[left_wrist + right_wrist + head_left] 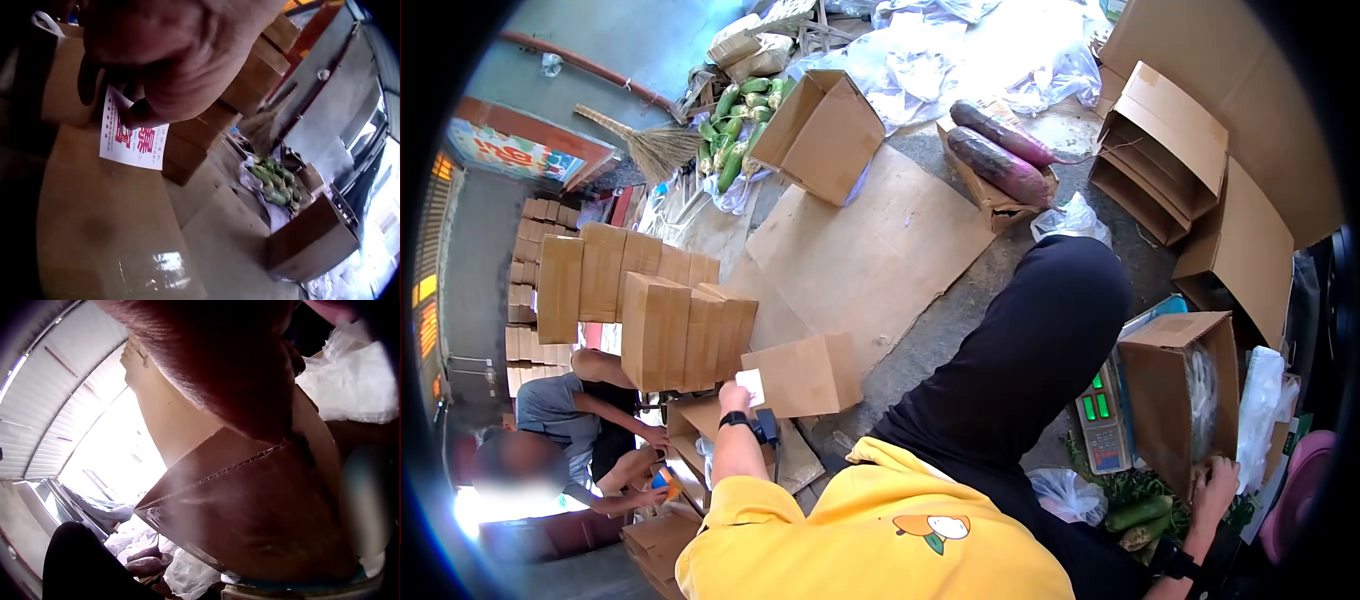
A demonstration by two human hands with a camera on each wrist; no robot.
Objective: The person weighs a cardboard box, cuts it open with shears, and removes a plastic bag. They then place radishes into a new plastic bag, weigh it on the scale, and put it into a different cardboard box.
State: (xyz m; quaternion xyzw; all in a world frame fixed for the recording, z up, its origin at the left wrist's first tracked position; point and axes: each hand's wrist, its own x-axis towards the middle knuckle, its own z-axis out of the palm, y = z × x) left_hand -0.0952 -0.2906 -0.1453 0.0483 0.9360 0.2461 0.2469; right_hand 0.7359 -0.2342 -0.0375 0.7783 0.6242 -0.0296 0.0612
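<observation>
Two hands engaged. Left hand (735, 398) pinches a card (134, 155) at a plain carton (805, 376); red "暴" legible, adjacent character partly covered. Right hand (1217, 487) grips the rim of an open carton (1165, 385) by a digital scale (1106, 450). Step judged: card positioning; next move calls for keeping it flat.

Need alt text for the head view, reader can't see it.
A person in a yellow shirt holds a white label in the left hand by a cardboard box; the right hand grips an open box on a digital scale. Around: stacked boxes, green vegetables, purple radishes, another person.
</observation>
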